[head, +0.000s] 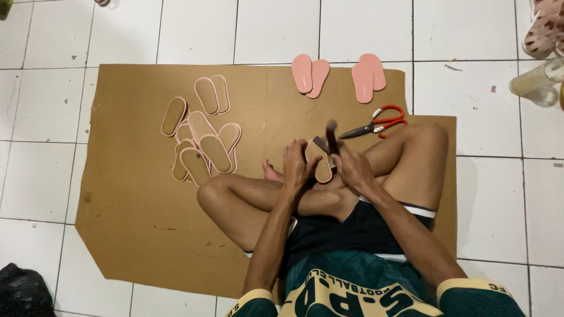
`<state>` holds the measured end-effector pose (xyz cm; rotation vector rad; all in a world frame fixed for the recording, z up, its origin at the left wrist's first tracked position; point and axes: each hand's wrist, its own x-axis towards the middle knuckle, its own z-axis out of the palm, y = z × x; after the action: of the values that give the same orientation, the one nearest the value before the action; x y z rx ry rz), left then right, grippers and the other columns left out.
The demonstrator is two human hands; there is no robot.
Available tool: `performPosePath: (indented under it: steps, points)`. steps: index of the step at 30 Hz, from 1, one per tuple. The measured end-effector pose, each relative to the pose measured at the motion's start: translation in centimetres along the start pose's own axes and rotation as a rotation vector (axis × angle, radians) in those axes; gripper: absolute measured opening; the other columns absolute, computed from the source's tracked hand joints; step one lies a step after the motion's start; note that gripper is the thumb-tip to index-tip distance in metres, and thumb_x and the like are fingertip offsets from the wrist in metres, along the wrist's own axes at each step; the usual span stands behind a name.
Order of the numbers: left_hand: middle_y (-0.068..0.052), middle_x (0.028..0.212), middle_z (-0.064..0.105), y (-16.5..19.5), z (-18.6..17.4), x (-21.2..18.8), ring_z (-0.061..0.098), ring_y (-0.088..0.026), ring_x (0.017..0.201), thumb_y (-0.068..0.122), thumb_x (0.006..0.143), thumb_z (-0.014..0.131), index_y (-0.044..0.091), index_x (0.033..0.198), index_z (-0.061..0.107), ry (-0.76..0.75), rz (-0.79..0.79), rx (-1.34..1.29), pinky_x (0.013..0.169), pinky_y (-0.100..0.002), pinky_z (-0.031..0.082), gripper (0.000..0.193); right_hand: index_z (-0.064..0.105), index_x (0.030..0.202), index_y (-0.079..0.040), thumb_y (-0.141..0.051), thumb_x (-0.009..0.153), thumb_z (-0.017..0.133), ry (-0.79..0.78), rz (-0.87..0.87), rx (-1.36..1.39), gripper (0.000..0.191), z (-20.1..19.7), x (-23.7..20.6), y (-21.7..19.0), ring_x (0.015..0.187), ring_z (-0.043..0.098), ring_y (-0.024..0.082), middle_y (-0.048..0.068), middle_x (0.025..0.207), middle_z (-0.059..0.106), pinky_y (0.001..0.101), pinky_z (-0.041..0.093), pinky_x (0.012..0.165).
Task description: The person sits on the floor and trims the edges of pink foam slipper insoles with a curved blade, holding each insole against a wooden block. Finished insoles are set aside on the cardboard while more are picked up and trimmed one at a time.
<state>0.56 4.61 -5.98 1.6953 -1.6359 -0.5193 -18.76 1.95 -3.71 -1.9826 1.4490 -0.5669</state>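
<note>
Your left hand (298, 167) clamps the sole (324, 169) over your crossed legs; your right hand (350, 166) grips a blurred tool (330, 138) at its top. Judged step: working that sole's edge. Next calls for a firm hold, fingers kept off the tool.

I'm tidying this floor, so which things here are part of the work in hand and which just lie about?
In use:
left hand on tan, pink-edged slipper sole
right hand with dark blurred tool
pile of matching tan soles
brown cardboard sheet

Lying about:
red-handled scissors
plain pink soles
clear plastic bottle
black bag
</note>
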Motion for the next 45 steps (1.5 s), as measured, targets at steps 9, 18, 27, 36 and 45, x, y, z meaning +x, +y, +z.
performPosePath:
  steps: [9,18,27,36,45]
  points:
    - [-0.020,0.131,0.066,0.3,-0.3,0.4,0.051,-0.045,0.136,0.035,0.089,0.077,0.003,0.130,0.063,0.013,0.075,-0.007,0.119,-0.061,0.027,0.054,0.061,0.132,-0.004,-0.018,0.092,0.066,-0.079,0.030,-0.065,0.042,-0.7,1.0,0.2,0.073,0.067,0.049,0.029,0.075,0.068,0.0562,0.051,0.068]
    - [-0.020,0.138,0.057,1.2,0.2,0.2,0.044,-0.045,0.138,0.044,0.087,0.078,-0.001,0.135,0.056,0.063,0.161,0.126,0.118,-0.063,0.027,0.069,0.066,0.117,-0.001,-0.036,0.097,0.067,0.089,0.241,0.287,0.040,-2.9,1.0,0.6,0.082,0.077,0.035,0.020,0.090,0.075,0.0457,0.058,0.072]
    - [-0.017,0.133,0.057,1.1,0.8,-0.7,0.047,-0.041,0.136,0.042,0.086,0.078,0.002,0.127,0.060,-0.007,0.256,0.332,0.116,-0.062,0.031,0.060,0.074,0.102,-0.007,-0.042,0.107,0.057,-0.162,0.094,-0.305,0.040,-0.6,0.4,1.0,0.081,0.070,0.044,0.025,0.085,0.072,0.0530,0.055,0.074]
    - [-0.017,0.133,0.059,0.6,1.1,-0.6,0.049,-0.040,0.135,0.028,0.080,0.076,0.004,0.127,0.064,0.022,0.364,0.361,0.115,-0.060,0.033,0.055,0.067,0.121,0.000,-0.041,0.096,0.063,-0.038,-0.042,-0.291,0.049,-1.2,1.3,0.5,0.064,0.068,0.045,0.026,0.071,0.069,0.0537,0.053,0.058]
    - [-0.013,0.120,0.062,1.0,1.3,-1.2,0.058,-0.037,0.126,0.020,0.089,0.071,0.017,0.119,0.069,0.082,0.356,0.467,0.101,-0.050,0.047,0.031,0.068,0.094,0.001,-0.037,0.104,0.066,0.284,-0.058,0.029,0.040,-2.9,2.2,2.2,0.080,0.071,0.041,0.023,0.086,0.071,0.0467,0.056,0.069]
